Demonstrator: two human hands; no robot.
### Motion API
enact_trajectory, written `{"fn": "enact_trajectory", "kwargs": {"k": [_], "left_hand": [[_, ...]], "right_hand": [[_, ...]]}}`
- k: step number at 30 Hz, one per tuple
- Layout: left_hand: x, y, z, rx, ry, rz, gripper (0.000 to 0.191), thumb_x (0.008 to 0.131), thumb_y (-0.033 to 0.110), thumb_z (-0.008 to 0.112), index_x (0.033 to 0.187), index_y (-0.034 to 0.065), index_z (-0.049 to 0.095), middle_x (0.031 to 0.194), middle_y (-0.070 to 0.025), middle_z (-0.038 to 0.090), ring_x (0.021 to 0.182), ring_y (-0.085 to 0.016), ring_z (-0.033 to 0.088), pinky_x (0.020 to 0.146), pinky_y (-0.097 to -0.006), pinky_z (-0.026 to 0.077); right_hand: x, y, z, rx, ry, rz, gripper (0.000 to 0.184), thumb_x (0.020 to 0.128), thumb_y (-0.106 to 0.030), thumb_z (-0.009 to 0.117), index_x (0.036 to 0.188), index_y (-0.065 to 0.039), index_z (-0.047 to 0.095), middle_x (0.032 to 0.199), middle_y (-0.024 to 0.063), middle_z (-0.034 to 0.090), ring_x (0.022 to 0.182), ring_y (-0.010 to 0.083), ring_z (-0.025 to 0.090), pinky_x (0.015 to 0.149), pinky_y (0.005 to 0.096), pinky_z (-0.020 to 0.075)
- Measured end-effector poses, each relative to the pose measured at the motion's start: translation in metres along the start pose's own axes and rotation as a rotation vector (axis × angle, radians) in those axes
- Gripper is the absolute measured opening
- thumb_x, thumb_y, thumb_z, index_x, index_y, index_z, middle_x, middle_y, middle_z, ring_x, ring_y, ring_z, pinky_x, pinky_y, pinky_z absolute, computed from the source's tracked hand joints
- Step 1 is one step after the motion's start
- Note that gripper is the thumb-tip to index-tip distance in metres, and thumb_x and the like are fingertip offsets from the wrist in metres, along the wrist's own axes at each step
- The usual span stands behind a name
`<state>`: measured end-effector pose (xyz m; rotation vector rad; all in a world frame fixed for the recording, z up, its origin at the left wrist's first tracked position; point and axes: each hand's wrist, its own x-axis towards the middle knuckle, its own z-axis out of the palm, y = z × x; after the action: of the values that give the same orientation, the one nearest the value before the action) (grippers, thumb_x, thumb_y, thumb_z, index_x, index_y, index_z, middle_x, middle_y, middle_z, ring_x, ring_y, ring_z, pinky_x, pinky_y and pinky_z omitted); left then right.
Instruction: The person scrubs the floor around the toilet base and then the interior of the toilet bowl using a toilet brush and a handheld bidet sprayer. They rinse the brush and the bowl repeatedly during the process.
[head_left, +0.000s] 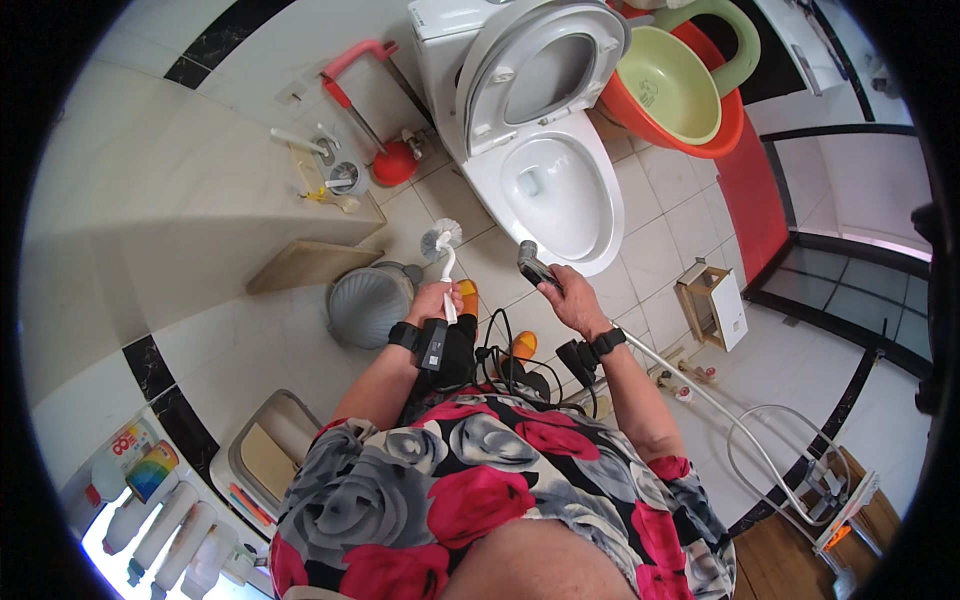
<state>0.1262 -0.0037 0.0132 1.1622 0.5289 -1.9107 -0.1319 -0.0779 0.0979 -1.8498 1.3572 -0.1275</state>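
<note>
My left hand (436, 303) is closed around the white handle of a toilet brush (444, 241), its round bristle head pointing away from me over the floor. My right hand (574, 300) grips a dark and metallic handheld shower or spray head (534, 268), held over the front rim of the toilet. Beyond my hands the white toilet bowl (559, 191) stands open, with a little water at its bottom. Its lid and seat (551, 71) are raised. Brush and spray head are apart, and neither touches the inside of the bowl.
A grey bin (367, 307) stands left of my feet. Behind it are a red plunger (394, 163) and a wall holder with brushes (343, 176). Green and orange basins (671, 86) lean right of the toilet. An open box-like holder (712, 304) and a metal pipe (709, 405) are at right.
</note>
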Motion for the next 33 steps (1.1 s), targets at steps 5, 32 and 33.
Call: {"fn": "enact_trajectory", "kwargs": {"k": [5,32,33], "left_hand": [[0.000,0.008,-0.011,-0.005,-0.013,-0.026,0.007,0.082,0.007,0.046,0.088,0.0030,0.046,0.071,-0.0044,0.046,0.056,-0.013,0.045,0.050,-0.0264,0.041],[-0.005,-0.039,-0.007,0.089,0.144,0.129,0.011,0.084,0.005,0.043,0.094,0.0035,0.046,0.077,-0.0061,0.049,0.059,-0.014,0.046,0.049,-0.0276,0.040],[-0.004,-0.039,-0.006,0.102,0.147,0.131,0.011,0.084,0.005,0.043,0.095,0.0035,0.046,0.077,-0.0060,0.049,0.059,-0.014,0.046,0.049,-0.0277,0.040]], "right_hand": [[0.010,0.001,0.000,0.001,0.004,-0.026,0.034,0.081,-0.028,0.055,0.101,0.000,0.053,0.085,0.0195,0.055,0.082,0.0371,0.052,0.072,0.0422,0.0424],[0.019,-0.004,0.007,0.113,-0.163,-0.148,0.023,0.080,-0.022,0.056,0.085,0.000,0.051,0.081,0.0181,0.052,0.079,0.0360,0.050,0.069,0.0422,0.0401],[0.019,-0.003,0.008,0.120,-0.163,-0.154,0.023,0.080,-0.022,0.056,0.085,0.000,0.051,0.082,0.0177,0.052,0.080,0.0362,0.050,0.070,0.0430,0.0402]]}}
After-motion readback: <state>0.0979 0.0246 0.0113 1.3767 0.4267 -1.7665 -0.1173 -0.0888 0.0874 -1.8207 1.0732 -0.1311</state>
